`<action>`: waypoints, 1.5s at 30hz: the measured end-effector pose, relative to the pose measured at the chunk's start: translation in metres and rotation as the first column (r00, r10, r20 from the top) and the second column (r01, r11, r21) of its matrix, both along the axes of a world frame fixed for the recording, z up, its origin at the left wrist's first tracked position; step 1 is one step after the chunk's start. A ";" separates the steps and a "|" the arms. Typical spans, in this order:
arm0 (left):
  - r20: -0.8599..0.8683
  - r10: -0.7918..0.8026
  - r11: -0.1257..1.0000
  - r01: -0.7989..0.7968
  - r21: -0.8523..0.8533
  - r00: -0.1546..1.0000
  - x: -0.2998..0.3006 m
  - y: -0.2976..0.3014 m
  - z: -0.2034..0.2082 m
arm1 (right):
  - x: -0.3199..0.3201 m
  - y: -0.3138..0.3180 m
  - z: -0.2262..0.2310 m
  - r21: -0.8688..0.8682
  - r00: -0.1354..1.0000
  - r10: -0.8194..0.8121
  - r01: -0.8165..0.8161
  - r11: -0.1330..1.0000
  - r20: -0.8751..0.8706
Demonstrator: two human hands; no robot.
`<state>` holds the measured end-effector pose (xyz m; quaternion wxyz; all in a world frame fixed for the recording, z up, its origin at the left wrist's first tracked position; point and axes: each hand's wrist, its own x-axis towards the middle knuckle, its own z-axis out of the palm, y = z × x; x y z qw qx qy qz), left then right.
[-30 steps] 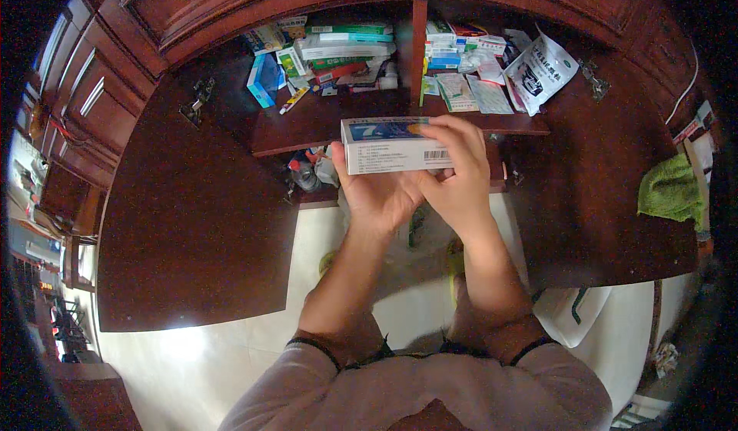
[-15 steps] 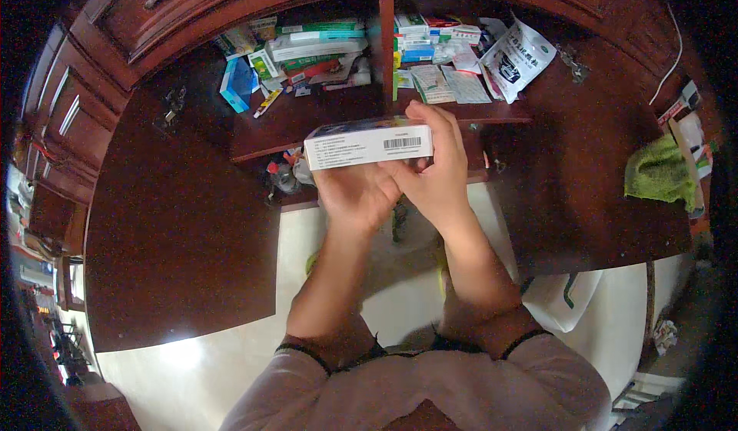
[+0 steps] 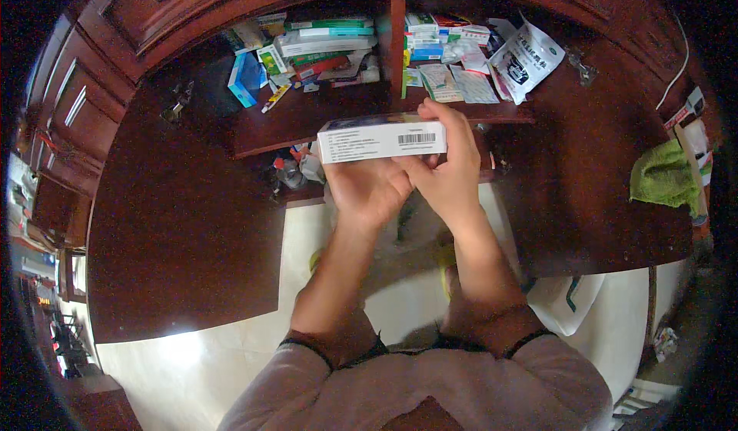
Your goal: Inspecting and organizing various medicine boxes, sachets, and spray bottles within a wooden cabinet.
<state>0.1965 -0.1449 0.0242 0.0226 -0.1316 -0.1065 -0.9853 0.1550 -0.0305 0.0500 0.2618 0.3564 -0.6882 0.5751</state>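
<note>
A flat white box [image 3: 382,141] with a barcode and fine print on its long narrow side is held up in front of me, above the gap between the two sides of the cabinet. My right hand [image 3: 450,154] grips its right end, fingers over the far edge and thumb beneath. Below the left part of the box is my left hand [image 3: 364,194], palm upward, bearing it; most of its fingers are hidden behind the box.
Open red-brown cabinet shelves [image 3: 330,116] hold several medicine boxes, a blue box [image 3: 244,79], a small yellow tube [image 3: 275,98], leaflets and a white pouch [image 3: 526,60]. Dark wooden leaves [image 3: 184,262] spread out at both sides. A green cloth [image 3: 665,174] hangs at the far right.
Both hands and the box sit slightly farther right in the picture, along with the shelves behind. The box lies a little more level; the grip looks the same.
</note>
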 end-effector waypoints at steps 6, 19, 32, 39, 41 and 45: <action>-0.006 -0.025 0.999 0.025 0.037 1.000 0.001 0.000 0.001 | -0.002 0.001 -0.002 0.018 1.000 -0.014 0.015 1.000 -0.025; 0.002 -0.032 0.999 0.032 0.009 0.999 -0.002 -0.002 0.001 | -0.003 -0.002 -0.003 0.022 0.999 -0.019 0.019 1.000 -0.029; -0.004 0.319 0.829 -0.281 -0.484 0.948 0.006 0.014 0.012 | -0.009 0.018 0.000 -0.392 0.975 0.103 -0.018 0.920 0.197; -0.031 0.297 0.855 -0.280 -0.436 0.954 0.008 0.019 0.021 | -0.022 0.021 -0.005 -0.446 0.891 0.234 -0.041 0.894 0.389; -0.028 0.271 0.867 -0.257 -0.427 0.962 0.008 0.014 0.019 | -0.024 0.021 -0.007 -0.484 0.875 0.282 -0.063 0.873 0.394; 0.045 0.326 0.837 -0.266 -0.478 0.944 0.007 0.003 0.023 | -0.017 0.028 0.004 -0.478 0.714 0.433 -0.155 0.864 0.551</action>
